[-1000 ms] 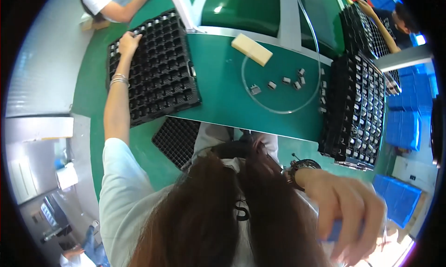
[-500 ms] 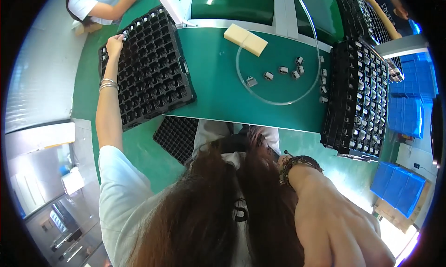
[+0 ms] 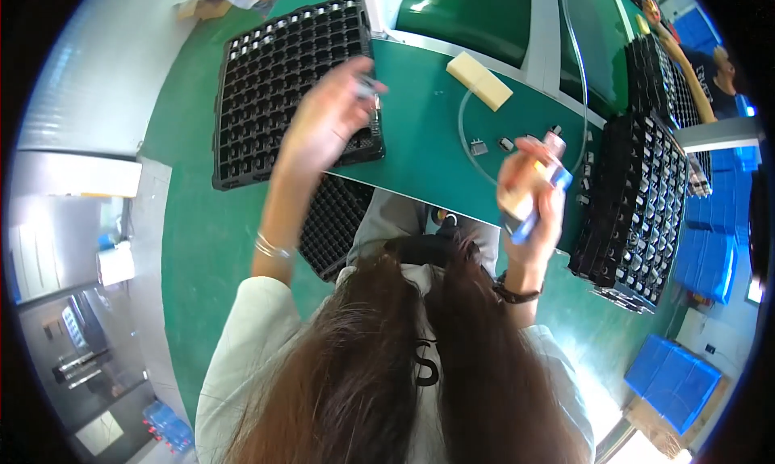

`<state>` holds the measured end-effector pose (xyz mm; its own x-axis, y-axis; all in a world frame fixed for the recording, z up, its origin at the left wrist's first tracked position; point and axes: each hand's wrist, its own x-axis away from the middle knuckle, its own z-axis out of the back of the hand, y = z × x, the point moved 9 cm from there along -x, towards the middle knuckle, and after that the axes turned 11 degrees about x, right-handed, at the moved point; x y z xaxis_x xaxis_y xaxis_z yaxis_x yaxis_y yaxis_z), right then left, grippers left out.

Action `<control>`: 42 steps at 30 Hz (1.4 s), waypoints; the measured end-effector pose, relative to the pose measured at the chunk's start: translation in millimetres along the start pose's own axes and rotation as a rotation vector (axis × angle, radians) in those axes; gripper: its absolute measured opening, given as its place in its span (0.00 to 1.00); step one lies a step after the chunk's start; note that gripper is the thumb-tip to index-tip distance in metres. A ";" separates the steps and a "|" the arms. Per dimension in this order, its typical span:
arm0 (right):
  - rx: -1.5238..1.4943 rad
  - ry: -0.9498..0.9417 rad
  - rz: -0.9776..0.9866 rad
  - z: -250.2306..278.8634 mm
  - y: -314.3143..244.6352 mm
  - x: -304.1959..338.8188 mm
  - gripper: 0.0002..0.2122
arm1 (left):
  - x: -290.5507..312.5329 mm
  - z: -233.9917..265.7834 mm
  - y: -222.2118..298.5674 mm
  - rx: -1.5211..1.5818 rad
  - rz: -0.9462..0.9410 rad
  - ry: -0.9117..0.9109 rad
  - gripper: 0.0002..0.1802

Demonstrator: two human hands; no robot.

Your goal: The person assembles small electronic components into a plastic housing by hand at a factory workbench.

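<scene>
My left hand (image 3: 331, 117), blurred by motion, is over the right edge of a large black cell tray (image 3: 282, 100). Its fingers are closed around a small silvery metal part (image 3: 366, 87). My right hand (image 3: 533, 197) hovers above the right side of the green table (image 3: 412, 133), wrapped around a smeared blue-and-white handheld object (image 3: 521, 222) whose kind I cannot make out. Beneath that hand, small silver-and-black components (image 3: 506, 143) lie on the table, partly hidden. A flat-sided metal piece (image 3: 479, 146) rests left of them. Small silvery parts fill cells along the tray's far edge.
A cream foam block (image 3: 480, 80) lies at the back, with a clear tube (image 3: 462, 125) looping from it. Stacked black trays (image 3: 622, 205) full of parts stand at right. Another tray (image 3: 335, 222) sits below the table edge. Co-workers' arms (image 3: 686, 68) show at the far edges.
My left hand has come from the tray's far left corner to its right edge. My right hand has risen from the lower right to over the table, now with the blue-and-white object visible.
</scene>
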<state>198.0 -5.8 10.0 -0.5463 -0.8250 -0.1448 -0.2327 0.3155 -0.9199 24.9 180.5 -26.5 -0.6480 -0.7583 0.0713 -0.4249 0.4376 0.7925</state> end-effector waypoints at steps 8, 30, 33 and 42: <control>-0.078 0.119 -0.125 -7.1 23.2 3.0 0.19 | 81.1 -80.6 -65.8 0.373 0.089 -0.051 0.21; 0.051 -0.024 0.064 -27.7 18.8 27.1 0.19 | 93.9 -68.0 -59.0 -0.372 -0.289 0.238 0.08; 0.060 0.010 0.046 -31.1 17.4 28.9 0.17 | 95.7 -70.1 -61.7 -0.305 -0.321 0.259 0.08; 0.142 0.019 -0.011 -23.9 19.9 31.5 0.18 | 96.8 -76.3 -65.4 -0.253 -0.185 0.245 0.10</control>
<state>156.9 -14.3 -4.1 -0.5600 -0.8184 -0.1289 -0.1231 0.2361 -0.9639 38.2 41.5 -25.2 -0.3919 -0.9195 0.0313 -0.3311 0.1727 0.9277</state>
